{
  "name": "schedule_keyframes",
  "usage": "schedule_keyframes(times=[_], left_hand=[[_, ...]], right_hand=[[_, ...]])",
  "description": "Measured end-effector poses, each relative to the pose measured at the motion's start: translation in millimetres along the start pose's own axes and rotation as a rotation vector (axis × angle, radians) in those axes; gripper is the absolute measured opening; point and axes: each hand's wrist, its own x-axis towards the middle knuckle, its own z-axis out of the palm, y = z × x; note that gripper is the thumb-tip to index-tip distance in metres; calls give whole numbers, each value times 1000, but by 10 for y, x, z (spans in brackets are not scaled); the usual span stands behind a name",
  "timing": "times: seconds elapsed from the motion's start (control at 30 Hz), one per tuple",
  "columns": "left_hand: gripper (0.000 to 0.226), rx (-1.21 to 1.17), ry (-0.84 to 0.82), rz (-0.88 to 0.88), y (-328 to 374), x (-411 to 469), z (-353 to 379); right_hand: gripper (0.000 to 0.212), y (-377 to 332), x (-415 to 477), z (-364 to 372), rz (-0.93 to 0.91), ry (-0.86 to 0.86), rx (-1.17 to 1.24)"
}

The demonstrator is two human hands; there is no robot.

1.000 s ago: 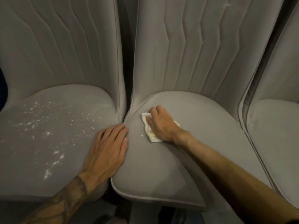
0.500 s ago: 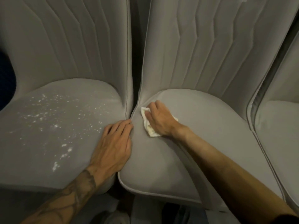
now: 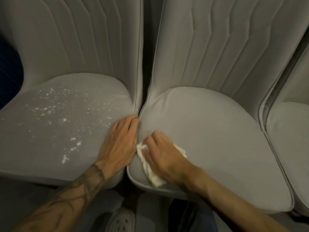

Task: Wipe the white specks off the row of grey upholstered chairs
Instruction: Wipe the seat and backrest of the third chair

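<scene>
Grey fabric covers three chairs standing side by side. White specks lie scattered across the seat of the left chair. The left hand rests flat on that seat's right edge, fingers straight and holding nothing, fingertips at the gap between the seats. Just beside it, a white cloth lies on the front left corner of the middle chair, and the right hand curls over the cloth, gripping it. The right chair shows only partly.

The middle seat lies open rightward; the left hand and cloth crowd its left edge.
</scene>
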Motion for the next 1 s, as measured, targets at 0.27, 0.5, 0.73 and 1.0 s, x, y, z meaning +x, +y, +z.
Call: schedule_keyframes(times=[0.27, 0.5, 0.73, 1.0], left_hand=[[22, -141, -52, -141, 19, -10, -12], [40, -194, -108, -198, -4, -27, -2], [38, -255, -38, -251, 59, -13, -8], [66, -352, -15, -261, 10, 23, -8]], right_hand=[[32, -102, 66, -103, 219, 77, -5], [27, 16, 114, -41, 103, 104, 81], [36, 722, 1013, -32, 510, 102, -101], [32, 433, 864, 11, 289, 133, 53]])
